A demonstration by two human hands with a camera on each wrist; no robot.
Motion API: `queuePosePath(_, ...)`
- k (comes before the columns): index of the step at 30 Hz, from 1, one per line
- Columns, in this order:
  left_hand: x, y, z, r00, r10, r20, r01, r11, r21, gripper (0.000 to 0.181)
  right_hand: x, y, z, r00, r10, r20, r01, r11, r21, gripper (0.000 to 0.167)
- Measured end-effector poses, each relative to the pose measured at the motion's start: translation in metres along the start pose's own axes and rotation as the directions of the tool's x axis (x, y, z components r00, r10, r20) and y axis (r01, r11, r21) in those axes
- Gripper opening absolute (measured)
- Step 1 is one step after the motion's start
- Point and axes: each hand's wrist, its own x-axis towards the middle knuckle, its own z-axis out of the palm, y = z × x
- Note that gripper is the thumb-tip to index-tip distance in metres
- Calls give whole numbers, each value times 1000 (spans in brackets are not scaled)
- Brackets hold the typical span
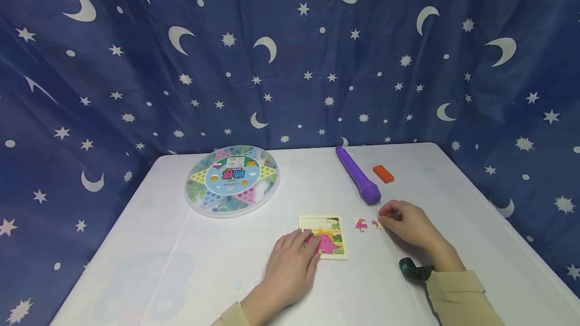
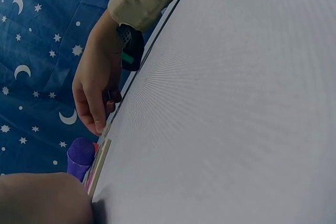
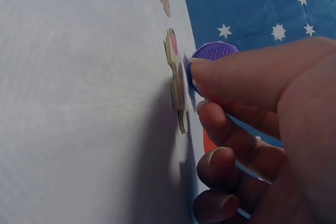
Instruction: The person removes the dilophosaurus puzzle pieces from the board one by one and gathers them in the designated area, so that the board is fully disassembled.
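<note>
My left hand (image 1: 292,265) lies over the left side of a small dinosaur jigsaw puzzle (image 1: 331,244) in a pale frame, its fingers stretched across the pink dinosaur. The upper left of the frame shows bare backing. To the right, a loose puzzle piece (image 1: 361,224) with pink print lies on the table. My right hand (image 1: 410,223) is bent over another puzzle piece (image 3: 173,51), thumb and forefinger tips at its edge and the other fingers curled. Whether they pinch it is not plain, since the thumb hides the forefinger's tip in the right wrist view.
Behind the pieces lie a purple toy microphone (image 1: 358,175) and an orange-red block (image 1: 383,174). A round Chinese checkers set (image 1: 233,181) sits at the back left of the white table (image 1: 217,265). A dark blue curtain (image 1: 290,64) with moons and stars hangs behind.
</note>
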Motion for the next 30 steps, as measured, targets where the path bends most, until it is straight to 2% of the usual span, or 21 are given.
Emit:
queuePosePath(6,1,0,0,1000,20,-6,-19,1000,18,40,-3,-8,-1,1000,-4,-25,4,1000,0,17)
queuePosePath(13,0,1,0,999,37,-14,-37,999,29,39,-9,-25,0,996,-75,-49,76,997,23,15)
queuePosePath(18,0,3,0,998,56,-32,-55,998,23,38,-12,-41,6,993,-121,-11,121,992,39,18)
queuePosePath(22,-1,3,-1,998,63,-25,-63,998,28,39,-14,-50,14,983,-182,26,182,983,25,20)
queuePosePath(26,-1,3,-1,997,71,-18,-70,997,39,40,-15,-55,21,963,-264,56,265,964,-17,22)
queuePosePath(30,-1,3,1,997,75,-21,-74,996,42,40,-16,-59,27,953,-296,63,299,953,-53,27)
